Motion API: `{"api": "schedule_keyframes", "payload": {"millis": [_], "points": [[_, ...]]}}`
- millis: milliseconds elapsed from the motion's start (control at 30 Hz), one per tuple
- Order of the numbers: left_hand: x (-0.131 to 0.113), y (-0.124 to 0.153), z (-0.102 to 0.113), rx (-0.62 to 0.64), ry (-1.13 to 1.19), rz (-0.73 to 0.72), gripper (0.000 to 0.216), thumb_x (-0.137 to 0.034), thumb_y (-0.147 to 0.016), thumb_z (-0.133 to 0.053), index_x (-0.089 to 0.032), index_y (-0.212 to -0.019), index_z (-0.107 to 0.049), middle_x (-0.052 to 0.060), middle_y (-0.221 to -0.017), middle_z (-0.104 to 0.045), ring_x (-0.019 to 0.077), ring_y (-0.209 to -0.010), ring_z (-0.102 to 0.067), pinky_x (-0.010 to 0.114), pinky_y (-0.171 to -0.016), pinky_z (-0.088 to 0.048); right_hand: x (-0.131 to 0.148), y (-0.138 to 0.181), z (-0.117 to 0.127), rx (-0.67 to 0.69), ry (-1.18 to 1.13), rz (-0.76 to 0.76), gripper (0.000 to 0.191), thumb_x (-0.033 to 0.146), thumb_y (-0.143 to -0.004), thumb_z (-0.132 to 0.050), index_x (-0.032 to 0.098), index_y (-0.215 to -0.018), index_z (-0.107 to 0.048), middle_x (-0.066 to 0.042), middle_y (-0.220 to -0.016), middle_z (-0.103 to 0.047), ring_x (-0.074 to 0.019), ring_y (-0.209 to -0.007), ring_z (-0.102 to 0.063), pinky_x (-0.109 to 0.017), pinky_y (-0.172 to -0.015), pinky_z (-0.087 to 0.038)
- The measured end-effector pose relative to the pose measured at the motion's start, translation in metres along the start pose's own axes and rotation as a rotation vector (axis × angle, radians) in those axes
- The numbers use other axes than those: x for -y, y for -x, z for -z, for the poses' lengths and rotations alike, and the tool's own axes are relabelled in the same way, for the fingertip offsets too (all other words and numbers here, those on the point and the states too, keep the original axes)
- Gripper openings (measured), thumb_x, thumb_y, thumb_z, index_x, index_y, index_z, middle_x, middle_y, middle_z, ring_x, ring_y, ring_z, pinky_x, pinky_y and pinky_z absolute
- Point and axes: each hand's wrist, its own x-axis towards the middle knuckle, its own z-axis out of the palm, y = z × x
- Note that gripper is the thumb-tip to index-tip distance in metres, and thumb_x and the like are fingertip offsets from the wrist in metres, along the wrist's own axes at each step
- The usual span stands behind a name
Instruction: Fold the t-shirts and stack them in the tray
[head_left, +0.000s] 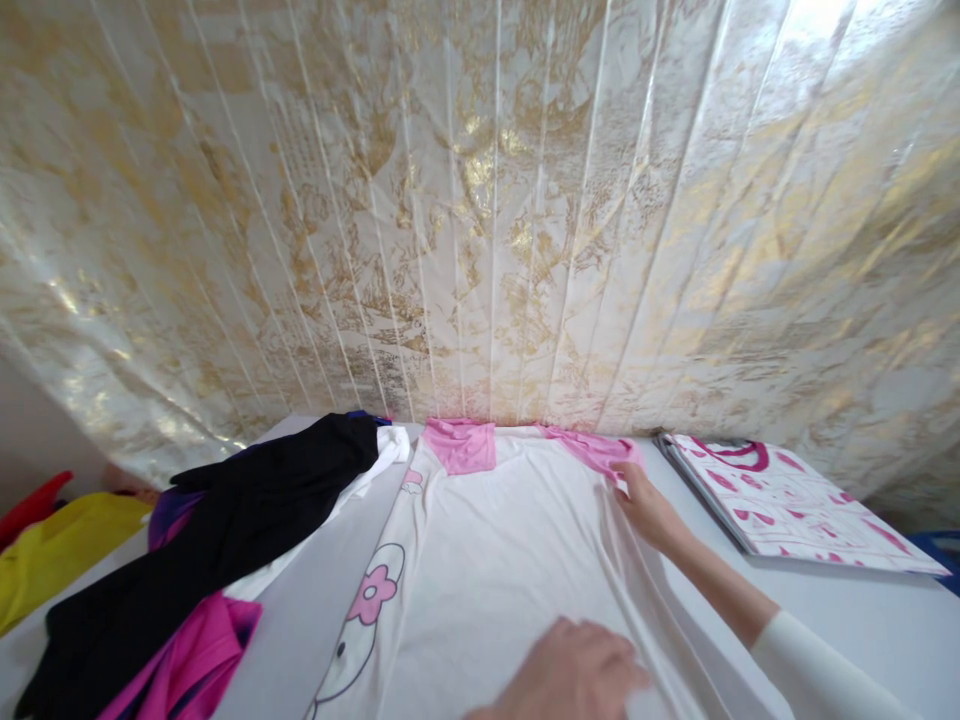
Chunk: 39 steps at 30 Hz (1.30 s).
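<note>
A white shirt (510, 560) with pink sleeves lies spread on the table, its back side up and the sleeves at the far end. Part of a cartoon print with a pink flower (373, 594) shows along its left edge. The left pink sleeve (466, 446) is folded inward over the body. At the other pink sleeve (592, 448), my right hand (646, 508) pinches the cloth between thumb and fingers. My left hand (566, 672), slightly blurred, is low over the middle of the shirt with its fingers extended and nothing visible in it.
On the left lies a loose heap with a black garment (225, 520), a magenta garment (199, 650) and a yellow one (67, 550). A neat stack of folded clothes (802, 500) sits at the right on the white table (847, 625). A shiny gold-patterned curtain (480, 210) hangs behind.
</note>
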Motion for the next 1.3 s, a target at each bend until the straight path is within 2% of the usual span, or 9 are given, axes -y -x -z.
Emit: {"api": "schedule_keyframes", "payload": {"millis": [67, 133, 267, 500, 633, 733, 933, 1133, 1300], "points": [[0.024, 0.016, 0.026, -0.047, -0.097, 0.22, 0.052, -0.041, -0.097, -0.046, -0.02, -0.143, -0.037, 0.015, -0.145, -0.043, 0.0304, -0.134, -0.039, 0.052, -0.108, -0.033, 0.005, 0.035, -0.014, 0.003, -0.028, 0.092, 0.045, 0.017, -0.081, -0.037, 0.019, -0.125, -0.048, -0.013, -0.129, -0.059, -0.0227, -0.12, -0.055, -0.04, -0.101, -0.044], [0.044, 0.036, 0.043, 0.004, -0.228, 0.347, 0.061, -0.045, -0.098, -0.043, -0.018, -0.15, -0.025, 0.013, -0.154, -0.029, 0.0293, -0.141, -0.027, 0.051, -0.114, -0.025, 0.006, 0.066, -0.028, -0.052, -0.046, 0.162, 0.048, 0.021, -0.087, -0.031, 0.02, -0.134, -0.041, -0.013, -0.136, -0.054, -0.0224, -0.125, -0.052, -0.043, -0.104, -0.042], [0.066, 0.071, 0.046, -0.011, -0.403, 0.283, 0.064, -0.052, -0.099, -0.033, -0.021, -0.152, -0.015, 0.009, -0.158, -0.015, 0.0254, -0.145, -0.017, 0.044, -0.117, -0.02, -0.003, 0.092, -0.039, -0.127, 0.107, 0.171, 0.05, 0.033, -0.094, -0.026, 0.017, -0.14, -0.039, -0.014, -0.147, -0.043, -0.0236, -0.134, -0.043, -0.045, -0.109, -0.037], [0.068, 0.087, 0.039, -0.047, -0.404, 0.29, 0.063, -0.052, -0.1, -0.033, -0.023, -0.152, -0.015, 0.007, -0.158, -0.014, 0.0244, -0.145, -0.017, 0.044, -0.116, -0.021, -0.009, 0.08, -0.028, 0.056, 0.412, 0.154, 0.064, 0.052, -0.094, -0.033, 0.012, -0.143, -0.041, -0.012, -0.151, -0.036, -0.0245, -0.141, -0.03, -0.048, -0.113, -0.03], [0.067, 0.068, 0.054, -0.041, -0.353, 0.271, 0.059, -0.045, -0.1, -0.035, -0.023, -0.152, -0.017, 0.007, -0.157, -0.019, 0.0228, -0.144, -0.02, 0.045, -0.115, -0.025, 0.001, 0.06, -0.036, 0.031, 0.419, 0.19, 0.06, 0.05, -0.096, -0.029, 0.015, -0.144, -0.04, -0.011, -0.151, -0.037, -0.0246, -0.14, -0.031, -0.05, -0.113, -0.029], [0.075, 0.026, 0.06, -0.08, -0.391, 0.228, 0.05, -0.037, -0.101, -0.035, -0.021, -0.148, -0.031, 0.007, -0.153, -0.032, 0.0189, -0.141, -0.028, 0.04, -0.113, -0.03, 0.015, 0.049, -0.055, -0.036, 0.357, 0.246, 0.059, 0.049, -0.097, -0.028, 0.015, -0.145, -0.037, -0.015, -0.149, -0.04, -0.0256, -0.138, -0.035, -0.049, -0.109, -0.035], [0.127, -0.048, 0.058, -0.167, -0.449, 0.269, 0.043, -0.037, -0.1, -0.037, -0.02, -0.139, -0.044, 0.007, -0.15, -0.04, 0.0197, -0.138, -0.035, 0.039, -0.109, -0.035, 0.025, 0.071, -0.072, -0.131, 0.393, 0.222, 0.069, 0.058, -0.094, -0.028, 0.013, -0.146, -0.036, -0.015, -0.152, -0.035, -0.0281, -0.141, -0.03, -0.049, -0.111, -0.032], [0.172, -0.042, 0.07, -0.257, -0.51, 0.408, 0.05, -0.035, -0.099, -0.038, -0.013, -0.144, -0.035, 0.013, -0.154, -0.03, 0.0252, -0.143, -0.025, 0.046, -0.115, -0.022, 0.002, 0.088, -0.048, -0.108, 0.474, 0.135, 0.075, 0.065, -0.091, -0.027, 0.012, -0.143, -0.042, -0.013, -0.15, -0.039, -0.0277, -0.14, -0.033, -0.049, -0.112, -0.03], [0.166, -0.041, 0.074, -0.239, -0.527, 0.402, 0.049, -0.034, -0.099, -0.039, -0.011, -0.142, -0.039, 0.013, -0.152, -0.033, 0.0244, -0.141, -0.028, 0.044, -0.114, -0.025, -0.006, 0.081, -0.047, -0.031, 0.447, 0.098, 0.073, 0.064, -0.091, -0.03, 0.013, -0.144, -0.041, -0.013, -0.151, -0.035, -0.0275, -0.14, -0.031, -0.05, -0.113, -0.029]]}}
